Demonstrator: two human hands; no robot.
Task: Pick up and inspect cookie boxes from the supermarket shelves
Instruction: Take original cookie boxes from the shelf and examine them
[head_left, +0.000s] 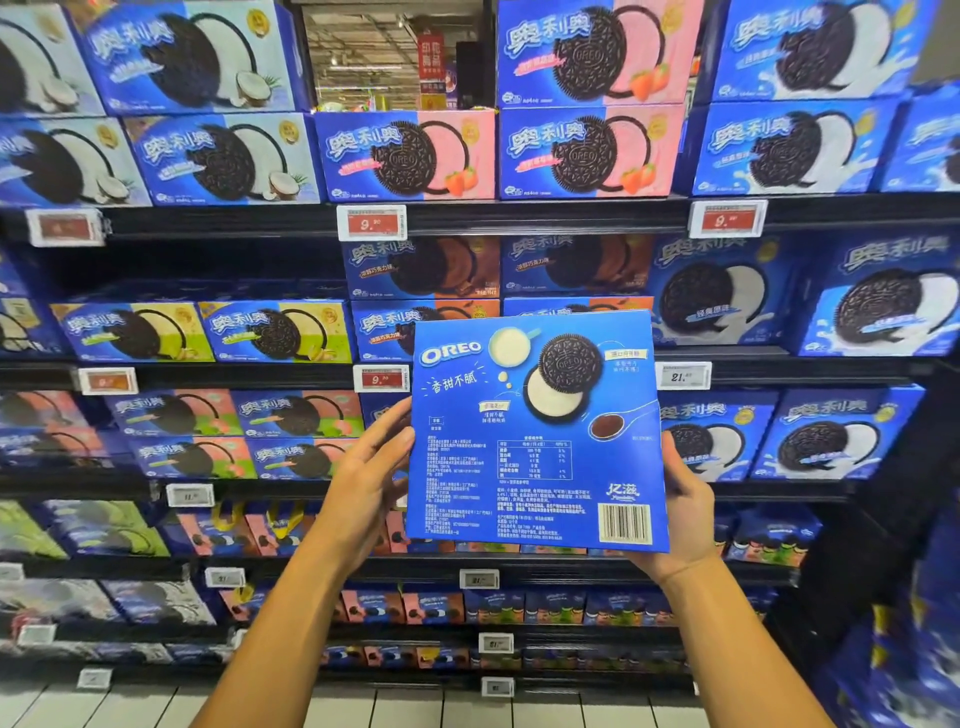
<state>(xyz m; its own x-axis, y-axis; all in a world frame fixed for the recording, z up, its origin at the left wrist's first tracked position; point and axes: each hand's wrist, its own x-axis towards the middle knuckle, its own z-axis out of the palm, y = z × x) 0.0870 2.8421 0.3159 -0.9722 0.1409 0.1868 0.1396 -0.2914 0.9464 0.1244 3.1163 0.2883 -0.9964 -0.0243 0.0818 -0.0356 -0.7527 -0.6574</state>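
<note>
I hold a large blue cookie box (535, 431) upright in front of the shelves, its back panel facing me with a cookie picture, small print and a barcode at the lower right. My left hand (371, 475) grips its left edge, fingers spread behind and along the side. My right hand (685, 512) supports the lower right corner from behind, thumb on the edge. Both forearms reach up from the bottom of the view.
Black shelves (519, 215) run across the whole view, packed with blue cookie boxes: pink strawberry ones (589, 150) above, white-cream ones (722, 296) at right, green ones (275, 332) at left. Price tags (371, 222) line the shelf edges. Pale floor tiles (415, 709) lie below.
</note>
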